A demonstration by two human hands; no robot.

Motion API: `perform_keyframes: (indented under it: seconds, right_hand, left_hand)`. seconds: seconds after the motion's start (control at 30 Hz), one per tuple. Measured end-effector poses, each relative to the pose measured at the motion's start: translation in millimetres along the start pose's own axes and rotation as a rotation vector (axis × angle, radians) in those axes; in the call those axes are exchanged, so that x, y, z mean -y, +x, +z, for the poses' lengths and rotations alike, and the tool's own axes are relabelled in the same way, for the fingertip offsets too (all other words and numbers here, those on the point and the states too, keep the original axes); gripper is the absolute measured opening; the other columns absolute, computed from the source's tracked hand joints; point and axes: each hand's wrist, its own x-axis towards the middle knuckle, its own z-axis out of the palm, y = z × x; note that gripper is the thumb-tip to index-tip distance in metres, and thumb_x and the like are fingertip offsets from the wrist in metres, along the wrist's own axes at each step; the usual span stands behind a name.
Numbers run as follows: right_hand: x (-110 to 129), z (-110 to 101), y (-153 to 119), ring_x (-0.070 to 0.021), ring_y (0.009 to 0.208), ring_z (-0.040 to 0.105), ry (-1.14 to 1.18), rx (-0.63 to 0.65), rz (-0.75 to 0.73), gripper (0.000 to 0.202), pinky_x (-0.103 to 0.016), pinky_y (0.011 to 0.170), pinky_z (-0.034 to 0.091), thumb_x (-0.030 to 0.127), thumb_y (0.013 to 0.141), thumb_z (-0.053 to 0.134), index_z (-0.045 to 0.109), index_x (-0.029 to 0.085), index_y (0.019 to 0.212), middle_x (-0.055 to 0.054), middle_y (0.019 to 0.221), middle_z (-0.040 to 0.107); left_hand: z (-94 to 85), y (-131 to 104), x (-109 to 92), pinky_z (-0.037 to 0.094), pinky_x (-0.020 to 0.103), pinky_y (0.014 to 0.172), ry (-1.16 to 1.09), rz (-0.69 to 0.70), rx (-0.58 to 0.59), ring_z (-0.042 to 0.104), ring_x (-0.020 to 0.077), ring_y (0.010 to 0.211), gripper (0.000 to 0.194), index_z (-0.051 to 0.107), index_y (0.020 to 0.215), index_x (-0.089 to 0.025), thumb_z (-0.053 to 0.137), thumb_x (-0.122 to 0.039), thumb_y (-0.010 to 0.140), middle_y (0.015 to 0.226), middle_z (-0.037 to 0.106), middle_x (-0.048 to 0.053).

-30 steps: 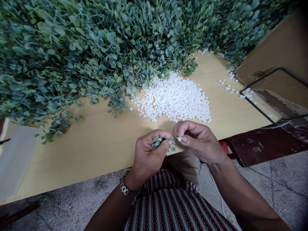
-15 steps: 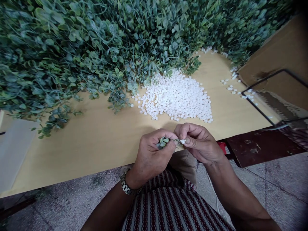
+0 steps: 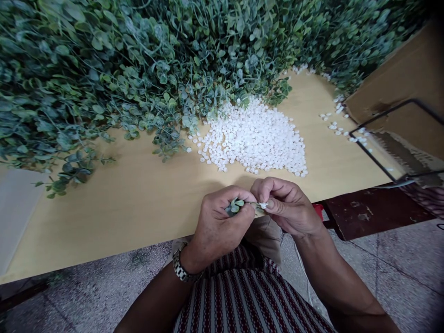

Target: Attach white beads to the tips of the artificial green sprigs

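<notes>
Over the table's front edge, my left hand (image 3: 222, 219) is closed around a green leafy sprig (image 3: 236, 204), its leaves showing above the curled fingers. The thin stem end points right, toward my other hand. My right hand (image 3: 287, 206) pinches a small white plastic piece (image 3: 262, 205) between thumb and fingertip, right at the stem's tip. Whether the stem passes into the piece is too small to tell. Just beyond both hands lies a pile of small white plastic pieces (image 3: 258, 138).
A thick mass of artificial greenery (image 3: 138, 64) covers the back of the wooden table (image 3: 114, 208). At right stand a cardboard box (image 3: 402, 78) and a black wire frame (image 3: 376, 159), with loose white pieces nearby. A pale sheet (image 3: 17, 208) lies at left; a dark red bench (image 3: 378, 210) stands below.
The white piece at the stem's tip has shifted slightly left, closer to my left hand. Both hands keep their grips, and the view has moved very slightly.
</notes>
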Motion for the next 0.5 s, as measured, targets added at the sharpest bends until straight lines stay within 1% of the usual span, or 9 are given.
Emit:
perform_keyframes:
  seconds: [0.3, 0.5]
  right_hand:
    - [-0.6, -1.1, 0.0, -0.0091, 0.061, 0.048, 0.022, 0.041, -0.031, 0.007, -0.022, 0.055, 0.037, 0.019, 0.075, 0.069, 0.063, 0.016, 0.073, 0.001, 0.067, 0.053]
    - [-1.5, -1.8, 0.4, -0.0091, 0.061, 0.048, 0.025, 0.045, -0.029, 0.006, -0.022, 0.055, 0.036, 0.018, 0.075, 0.068, 0.063, 0.017, 0.073, 0.001, 0.068, 0.054]
  left_hand:
    - [2.7, 0.1, 3.6, 0.041, 0.011, 0.051, -0.032, 0.028, 0.0, 0.049, 0.0034, 0.053, 0.017, 0.062, 0.063, -0.011, 0.054, 0.003, 0.067, 0.059, 0.061, -0.004]
    - [2.2, 0.2, 3.9, 0.041, 0.011, 0.049, -0.029, 0.08, 0.032, 0.048, 0.0028, 0.052, 0.017, 0.061, 0.064, -0.011, 0.054, 0.003, 0.068, 0.058, 0.058, -0.004]
